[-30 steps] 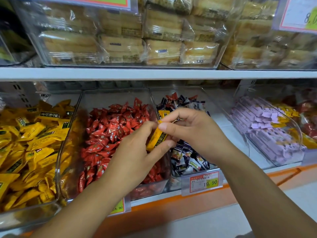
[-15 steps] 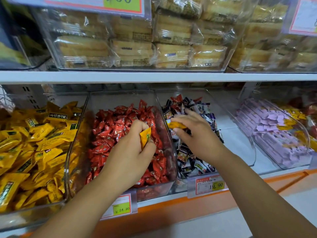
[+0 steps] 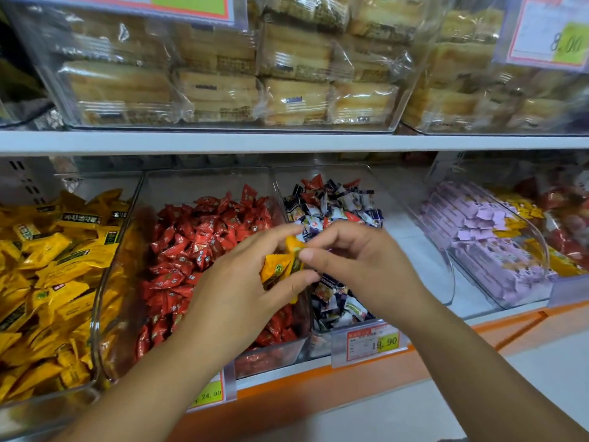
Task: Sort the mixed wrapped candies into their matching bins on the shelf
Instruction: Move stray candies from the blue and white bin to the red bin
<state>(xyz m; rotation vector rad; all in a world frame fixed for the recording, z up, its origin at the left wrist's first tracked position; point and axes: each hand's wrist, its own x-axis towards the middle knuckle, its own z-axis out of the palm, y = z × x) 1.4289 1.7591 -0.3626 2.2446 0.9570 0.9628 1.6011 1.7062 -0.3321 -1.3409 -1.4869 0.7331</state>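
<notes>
My left hand (image 3: 236,291) holds yellow wrapped candies (image 3: 277,269) between thumb and fingers, over the seam between the red-candy bin (image 3: 204,250) and the mixed bin (image 3: 338,205). My right hand (image 3: 360,266) pinches another yellow candy (image 3: 294,245) against that bunch, fingertip to fingertip with the left. The mixed bin holds dark blue and white wrapped candies with a few red ones. A bin of yellow candies (image 3: 47,266) stands at the far left.
A clear bin of purple packets (image 3: 478,237) mixed with yellow and red pieces sits at right. Price tags (image 3: 371,342) hang on the orange shelf edge. The upper shelf (image 3: 287,141) carries clear boxes of wrapped cakes (image 3: 223,74) close overhead.
My right hand picked a yellow candy out of the mixed bin and brought it back to my left hand, which still holds its yellow candy. The hands are together again.
</notes>
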